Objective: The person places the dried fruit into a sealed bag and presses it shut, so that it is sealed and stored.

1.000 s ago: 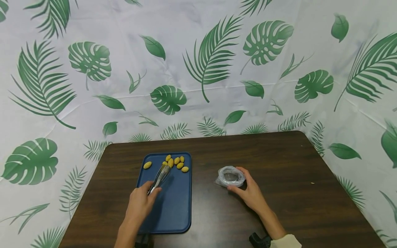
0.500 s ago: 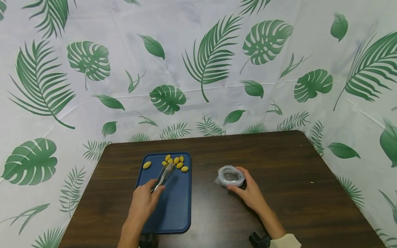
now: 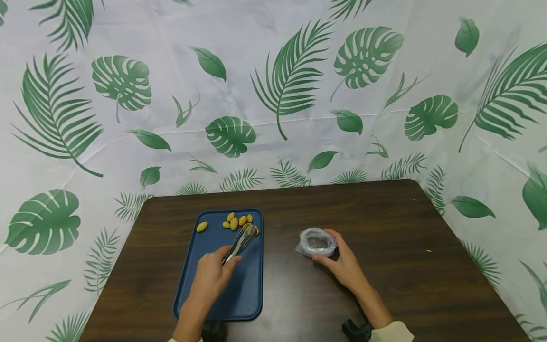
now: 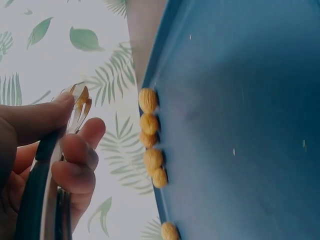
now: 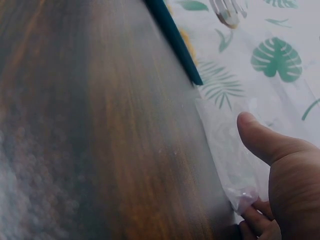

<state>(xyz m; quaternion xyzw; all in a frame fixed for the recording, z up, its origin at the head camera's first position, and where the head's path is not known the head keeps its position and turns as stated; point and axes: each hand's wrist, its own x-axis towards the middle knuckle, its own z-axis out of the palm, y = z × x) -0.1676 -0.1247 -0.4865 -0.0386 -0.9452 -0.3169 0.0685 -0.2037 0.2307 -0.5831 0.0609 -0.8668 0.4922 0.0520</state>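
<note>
My left hand (image 3: 213, 273) grips metal tongs (image 3: 240, 244) over the far right part of the blue tray (image 3: 243, 285). A yellowish piece shows between the tong tips (image 4: 82, 97) in the left wrist view. Several small yellow ridged ovals, like nuts in their shells (image 3: 234, 223), lie along the tray's far end, one apart (image 3: 202, 226) at the left. To the right of the tray, a clear plastic bag (image 3: 308, 248) stands with its round mouth facing up. My right hand (image 3: 344, 263) holds its right side, thumb (image 5: 257, 135) in front and fingers curled behind.
The dark wooden table (image 3: 384, 218) bears the tray and the bag. Behind it hangs a white cloth with green leaves (image 3: 231, 137). A tiny pale scrap (image 3: 429, 251) lies on the right part of the table.
My left hand has moved the tongs to the right, from the middle of the yellow ovals to the rightmost ones. The right hand and the bag have stayed put.
</note>
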